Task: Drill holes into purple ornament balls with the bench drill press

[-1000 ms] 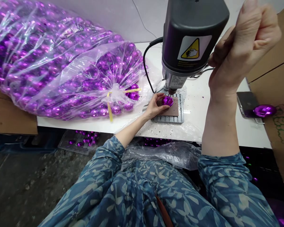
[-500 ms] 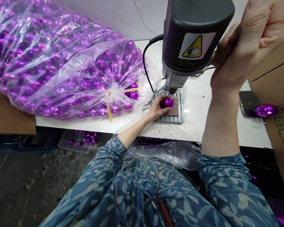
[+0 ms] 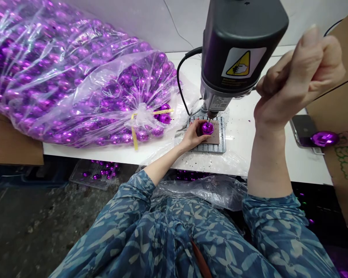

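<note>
My left hand [image 3: 193, 135] is closed round the left side of a shiny purple faceted ball [image 3: 207, 129], thumb and fingers on either side. The ball rests on a brown square board [image 3: 215, 138] lying on the grey slotted base [image 3: 222, 146] of a small drill press. Its bit [image 3: 209, 119] points down at the ball's top and appears to meet it. Beside the black motor housing [image 3: 243, 34], my right hand [image 3: 301, 77] is raised in a closed grip at the machine's lever, which is mostly hidden behind the fingers.
A big clear bag of purple balls [image 3: 84, 85], tied with yellow ribbon, fills the table's left. At right lie a phone [image 3: 303, 129] and another purple ball [image 3: 324, 138] by a cardboard box [image 3: 345, 162]. Dark shavings dot the white table [image 3: 237, 135]. A tray [image 3: 89, 181] of balls sits below.
My right hand has come down and slightly left beside the motor housing. My left hand still holds the ball under the bit. The whole view has shifted slightly.
</note>
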A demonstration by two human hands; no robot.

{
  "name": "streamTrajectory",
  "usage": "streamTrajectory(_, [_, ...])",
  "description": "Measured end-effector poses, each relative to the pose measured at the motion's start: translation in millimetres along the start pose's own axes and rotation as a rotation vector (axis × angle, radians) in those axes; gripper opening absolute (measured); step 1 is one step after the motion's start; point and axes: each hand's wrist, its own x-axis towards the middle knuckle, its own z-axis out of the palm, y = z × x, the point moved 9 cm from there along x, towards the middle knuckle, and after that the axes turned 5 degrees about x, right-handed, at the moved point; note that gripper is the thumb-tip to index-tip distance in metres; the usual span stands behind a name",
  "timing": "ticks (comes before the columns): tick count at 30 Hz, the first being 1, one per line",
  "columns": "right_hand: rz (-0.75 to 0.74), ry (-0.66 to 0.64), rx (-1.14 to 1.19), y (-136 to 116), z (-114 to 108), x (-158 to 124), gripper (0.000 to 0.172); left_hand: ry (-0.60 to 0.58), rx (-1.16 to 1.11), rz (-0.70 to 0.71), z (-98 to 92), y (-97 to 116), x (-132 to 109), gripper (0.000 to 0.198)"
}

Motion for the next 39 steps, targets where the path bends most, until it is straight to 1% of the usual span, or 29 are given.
streamTrajectory(4, [-0.022, 0.057, -0.012, -4, -9, -13, 0.075, 0.01, -0.007, -0.007, -1.0, 0, -1, 0.068])
streamTrajectory(7, [-0.025, 0.054, -0.015, -2, -11, -15, 0.075, 0.014, -0.003, -0.006, -1.2, -1, 0, 0.067])
streamTrajectory(11, [-0.074, 0.041, -0.006, 1, -15, -21, 0.072, 0.014, 0.006, -0.007, -1.7, 1, 0, 0.066])
streamTrajectory(16, [-0.12, 0.064, -0.012, 3, -24, -35, 0.076, 0.009, 0.012, 0.006, -3.0, 5, -1, 0.066])
streamTrajectory(21, [-0.196, 0.07, 0.024, 3, -28, -41, 0.077, 0.019, 0.02, 0.0, -3.9, 5, -1, 0.067])
streamTrajectory(25, [-0.249, 0.01, 0.069, 9, -32, -45, 0.067, 0.003, 0.039, -0.012, -2.3, 2, -1, 0.066])
streamTrajectory(29, [-0.324, -0.032, 0.08, 19, -42, -52, 0.051, 0.0, 0.051, -0.012, -2.2, 0, -2, 0.068])
streamTrajectory(32, [-0.361, -0.06, 0.074, 33, -50, -60, 0.038, 0.005, 0.053, 0.0, -2.5, -1, -2, 0.068])
streamTrajectory(33, [-0.368, -0.067, 0.071, 38, -52, -62, 0.036, 0.007, 0.051, 0.005, -2.6, -1, -2, 0.068])
streamTrajectory(36, [-0.373, -0.082, 0.058, 48, -58, -69, 0.049, 0.008, 0.039, 0.014, -2.0, -1, -2, 0.068])
streamTrajectory(37, [-0.373, -0.084, 0.049, 49, -59, -70, 0.048, 0.008, 0.034, 0.013, -1.8, -1, -2, 0.067])
streamTrajectory(39, [-0.372, -0.08, 0.025, 47, -59, -71, 0.037, 0.009, 0.023, 0.008, -1.7, -2, -2, 0.067])
